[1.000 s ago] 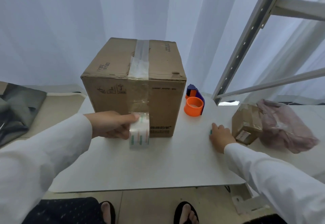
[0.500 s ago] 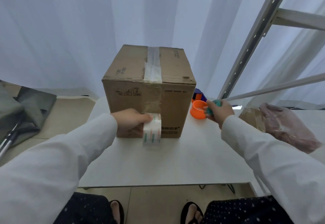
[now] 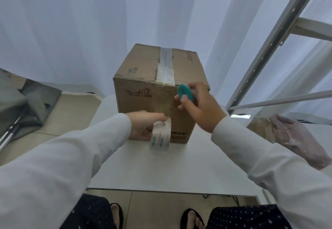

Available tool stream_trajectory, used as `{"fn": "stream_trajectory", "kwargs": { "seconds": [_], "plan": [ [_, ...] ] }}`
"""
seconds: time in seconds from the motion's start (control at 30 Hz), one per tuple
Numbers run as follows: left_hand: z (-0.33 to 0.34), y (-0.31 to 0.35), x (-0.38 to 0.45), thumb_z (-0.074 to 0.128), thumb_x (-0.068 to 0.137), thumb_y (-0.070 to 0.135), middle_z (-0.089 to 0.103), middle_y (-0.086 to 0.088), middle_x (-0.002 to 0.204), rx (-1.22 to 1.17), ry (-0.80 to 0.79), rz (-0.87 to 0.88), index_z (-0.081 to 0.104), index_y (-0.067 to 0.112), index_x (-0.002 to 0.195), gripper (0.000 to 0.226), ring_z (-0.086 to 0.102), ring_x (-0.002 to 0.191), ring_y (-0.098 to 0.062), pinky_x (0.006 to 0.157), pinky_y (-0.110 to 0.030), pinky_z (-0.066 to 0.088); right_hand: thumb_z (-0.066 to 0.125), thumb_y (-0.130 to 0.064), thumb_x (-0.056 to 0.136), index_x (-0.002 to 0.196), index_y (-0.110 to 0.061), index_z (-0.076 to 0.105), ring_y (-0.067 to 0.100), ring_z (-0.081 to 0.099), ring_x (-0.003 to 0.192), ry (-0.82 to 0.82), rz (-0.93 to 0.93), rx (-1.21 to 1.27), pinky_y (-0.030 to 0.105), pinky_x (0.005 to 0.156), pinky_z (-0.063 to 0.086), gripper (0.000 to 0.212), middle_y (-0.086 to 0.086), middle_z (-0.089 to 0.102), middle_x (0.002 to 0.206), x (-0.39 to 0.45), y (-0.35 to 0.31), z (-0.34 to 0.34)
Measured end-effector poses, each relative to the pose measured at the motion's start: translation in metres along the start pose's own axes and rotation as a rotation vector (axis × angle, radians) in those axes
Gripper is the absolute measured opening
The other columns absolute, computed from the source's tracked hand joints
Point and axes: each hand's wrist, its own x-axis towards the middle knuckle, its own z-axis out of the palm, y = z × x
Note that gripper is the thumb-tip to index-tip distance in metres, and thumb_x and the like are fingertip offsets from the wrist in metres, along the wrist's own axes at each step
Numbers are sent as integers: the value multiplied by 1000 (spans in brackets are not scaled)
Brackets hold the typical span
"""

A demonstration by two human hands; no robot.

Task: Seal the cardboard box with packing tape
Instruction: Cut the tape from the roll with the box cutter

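Observation:
A brown cardboard box [image 3: 143, 77] stands on the white table [image 3: 188, 171]. A strip of clear tape [image 3: 166, 70] runs along its top seam and down the front face. My left hand [image 3: 143, 126] grips a roll of clear packing tape [image 3: 160, 138] low against the box's front. My right hand [image 3: 199, 105] is raised in front of the box's upper right front, holding a small teal oval object [image 3: 185, 93] near the taped front face.
A small cardboard parcel [image 3: 260, 126] and a pinkish plastic bag [image 3: 301, 142] lie at the right. A metal shelf frame [image 3: 269, 43] rises behind them. Grey cloth [image 3: 19, 106] lies on the floor at left. White curtains hang behind.
My right hand lifted the teal object from the table by the orange tape dispenser and swung it left in front of the box. The left hand stays on the roll.

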Motion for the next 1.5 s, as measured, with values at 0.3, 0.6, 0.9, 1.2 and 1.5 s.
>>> {"fn": "stream_trajectory", "kwargs": {
  "seconds": [0.3, 0.6, 0.9, 1.2, 1.5],
  "plan": [
    [-1, -13, -2, 56, 88, 28, 72, -1, 99, 80, -233, 137, 54, 22, 115, 28, 67, 95, -14, 80, -26, 54, 47, -22, 94, 116, -19, 43, 21, 62, 94, -270, -79, -74, 39, 82, 54, 23, 8, 63, 112, 20, 1, 51],
    [4, -8, -2, 49, 91, 24, 69, -7, 90, 49, -161, 127, 56, 17, 98, 11, 68, 76, -18, 64, -26, 57, 48, -22, 94, 117, -19, 48, 18, 61, 100, -242, -71, -44, 35, 87, 51, 24, 6, 64, 113, 26, 5, 52],
    [1, -13, -2, 51, 91, 34, 68, -11, 110, 81, -160, 71, 52, 14, 116, 32, 65, 100, -25, 87, -33, 51, 45, -23, 95, 116, -14, 47, 12, 60, 79, 12, -186, -140, 14, 64, 47, 23, 0, 62, 95, 19, 6, 27],
    [-9, -16, -1, 43, 92, 43, 70, -9, 98, 8, 12, 90, 61, 11, 104, 39, 67, 85, -22, 73, -28, 55, 43, -25, 95, 119, -18, 45, 15, 62, 80, 27, -98, -277, 17, 67, 48, 25, -5, 59, 95, 2, 32, 13],
    [-11, -16, 4, 53, 88, 40, 69, -6, 79, 30, 298, 233, 62, 7, 84, 34, 64, 63, -19, 48, -20, 50, 45, -27, 94, 119, -16, 49, 9, 53, 75, -9, -166, -432, 8, 61, 37, 27, -5, 60, 97, 2, 31, 15]
  ]
}}
